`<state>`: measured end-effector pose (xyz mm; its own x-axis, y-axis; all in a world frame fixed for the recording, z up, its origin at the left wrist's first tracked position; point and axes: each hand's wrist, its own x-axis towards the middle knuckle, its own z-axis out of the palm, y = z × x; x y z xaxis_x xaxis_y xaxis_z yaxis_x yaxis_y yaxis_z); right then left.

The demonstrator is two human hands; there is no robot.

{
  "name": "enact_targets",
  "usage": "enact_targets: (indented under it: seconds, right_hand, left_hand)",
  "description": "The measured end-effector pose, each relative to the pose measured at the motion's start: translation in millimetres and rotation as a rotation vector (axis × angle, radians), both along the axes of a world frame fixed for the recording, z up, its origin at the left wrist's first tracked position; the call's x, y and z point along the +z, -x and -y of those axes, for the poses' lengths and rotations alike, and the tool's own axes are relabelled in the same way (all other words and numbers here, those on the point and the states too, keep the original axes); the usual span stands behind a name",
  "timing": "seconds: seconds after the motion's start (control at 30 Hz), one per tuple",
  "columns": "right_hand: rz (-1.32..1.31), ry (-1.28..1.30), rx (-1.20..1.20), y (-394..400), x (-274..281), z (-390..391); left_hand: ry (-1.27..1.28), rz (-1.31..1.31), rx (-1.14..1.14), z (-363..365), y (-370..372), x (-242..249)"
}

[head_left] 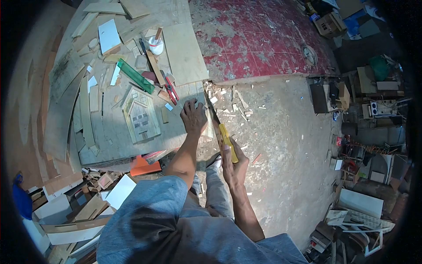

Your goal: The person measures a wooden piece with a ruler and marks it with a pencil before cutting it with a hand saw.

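Note:
My right hand grips the yellow handle of a hand saw, whose dark blade runs up along the right edge of the workbench. My left hand presses flat on a thin wooden piece at that bench edge, right beside the blade. A small wooden house-front model lies on the bench to the left of my left hand. Wood offcuts litter the concrete floor just past the blade.
The bench carries boards, a green level, a red tool and a white cup. Scrap boards pile at lower left. Red tiled floor lies ahead; boxes and shelves of clutter fill the right side.

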<state>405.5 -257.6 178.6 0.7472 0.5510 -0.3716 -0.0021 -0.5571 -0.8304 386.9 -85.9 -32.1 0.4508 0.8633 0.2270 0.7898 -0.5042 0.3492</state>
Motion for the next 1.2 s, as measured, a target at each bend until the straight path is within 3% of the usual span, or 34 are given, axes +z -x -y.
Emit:
enact_targets:
  seconds: [0.5,0.53,0.67,0.97,1.03,1.2]
  right_hand:
    - [0.123,-0.057,0.023,-5,-16,5]
    - [0.262,-0.116,0.036,-7,-15,-9]
    - [0.086,-0.027,0.028,-7,10,-20]
    - [0.172,-0.008,0.075,-24,-7,-45]
    - [0.246,-0.152,0.054,-21,-5,-37]
    - [0.219,0.031,0.123,-26,-12,-56]
  left_hand:
    - [0.049,0.046,0.006,1,-1,-9]
    - [0.057,0.038,0.004,3,1,-6]
    - [0.100,0.023,-0.005,-1,-1,-1]
    - [0.101,0.057,-0.010,-3,0,4]
    - [0.095,0.038,-0.014,-1,1,3]
    - [0.109,0.049,-0.019,-4,-1,11]
